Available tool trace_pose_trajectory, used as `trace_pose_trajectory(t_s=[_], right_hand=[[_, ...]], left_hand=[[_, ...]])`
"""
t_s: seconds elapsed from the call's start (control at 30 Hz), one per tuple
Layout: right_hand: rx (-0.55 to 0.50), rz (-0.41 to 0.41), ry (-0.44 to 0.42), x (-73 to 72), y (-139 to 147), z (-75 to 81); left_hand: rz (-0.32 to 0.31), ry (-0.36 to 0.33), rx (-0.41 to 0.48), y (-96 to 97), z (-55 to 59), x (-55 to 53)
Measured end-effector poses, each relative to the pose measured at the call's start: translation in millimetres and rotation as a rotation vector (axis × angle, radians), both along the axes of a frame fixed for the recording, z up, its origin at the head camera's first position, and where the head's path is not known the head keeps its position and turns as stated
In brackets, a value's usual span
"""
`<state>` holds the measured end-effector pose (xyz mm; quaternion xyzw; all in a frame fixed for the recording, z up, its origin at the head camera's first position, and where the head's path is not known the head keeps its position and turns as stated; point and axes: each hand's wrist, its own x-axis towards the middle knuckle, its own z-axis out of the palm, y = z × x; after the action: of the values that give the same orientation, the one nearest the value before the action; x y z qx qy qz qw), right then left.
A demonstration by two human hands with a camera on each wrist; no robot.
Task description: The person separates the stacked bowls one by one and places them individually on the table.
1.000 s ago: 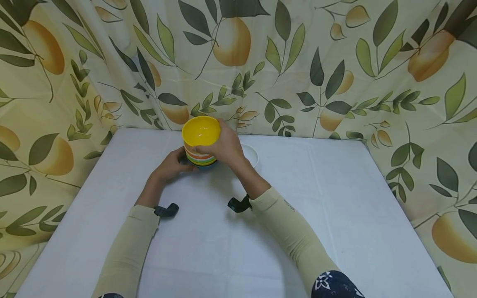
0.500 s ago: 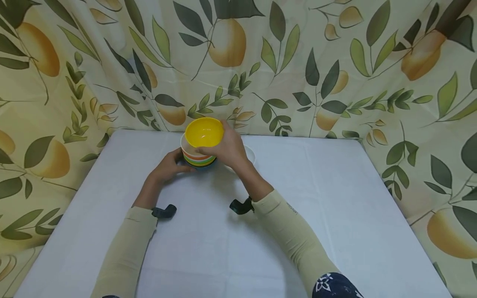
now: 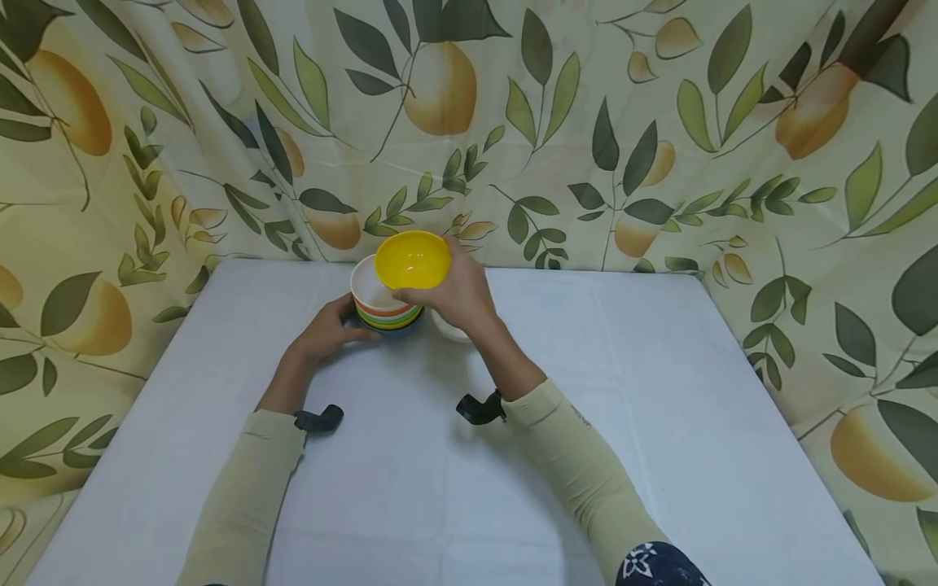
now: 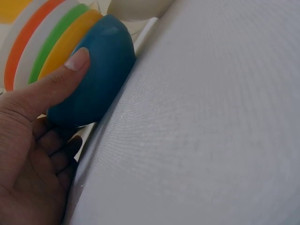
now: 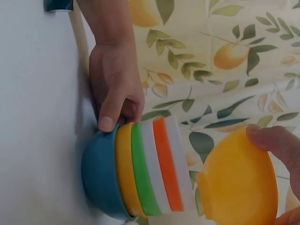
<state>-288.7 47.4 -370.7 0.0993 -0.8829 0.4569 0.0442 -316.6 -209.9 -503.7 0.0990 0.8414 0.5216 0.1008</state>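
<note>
My right hand (image 3: 466, 291) holds a yellow bowl (image 3: 412, 262) by its rim, thumb in front, up and to the right of a stack of nested bowls (image 5: 149, 168). In the right wrist view a gap shows between the yellow bowl and the stack. From the bottom up, the stack runs blue, yellow, green, white, orange and white. My left hand (image 3: 322, 335) grips it low on the left, with the thumb on the blue bowl (image 4: 105, 70) at the bottom. The left fingers are partly hidden behind that bowl.
Another white bowl (image 3: 449, 328) stands on the table just right of the stack, partly covered by my right hand. A white cloth covers the table (image 3: 381, 480). Behind the table's far edge hangs a fruit-and-leaf patterned curtain (image 3: 542, 187).
My right hand has moved the yellow bowl rightward off the top of the stack, uncovering more of the white bowl there. The left hand keeps its place on the stack.
</note>
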Motion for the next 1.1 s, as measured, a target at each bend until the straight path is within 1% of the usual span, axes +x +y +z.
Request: trace_pose_trajectory(t_s=[0.3,0.53,0.7,0.87,1.1], right_hand=[[-0.064,-0.007,0.023,1.2,7.8,-4.5],[-0.057,-0.023,0.025,2.6,14.6,-3.4],[-0.077,-0.021,0.04,3.0,20.8,-2.5],[-0.076,-0.042,0.054,3.7,28.6,-4.1],[-0.068,-0.079,0.026,4.3,38.2,-6.3]], left_hand=[[0.0,0.007,0.007,1.3,1.4,4.3],[0.0,0.011,0.017,1.4,3.1,5.8],[-0.003,0.009,0.028,0.7,1.5,3.9],[-0.002,-0.002,0.026,1.7,1.2,2.8],[0.004,0.008,0.038,1.2,1.5,3.4]])
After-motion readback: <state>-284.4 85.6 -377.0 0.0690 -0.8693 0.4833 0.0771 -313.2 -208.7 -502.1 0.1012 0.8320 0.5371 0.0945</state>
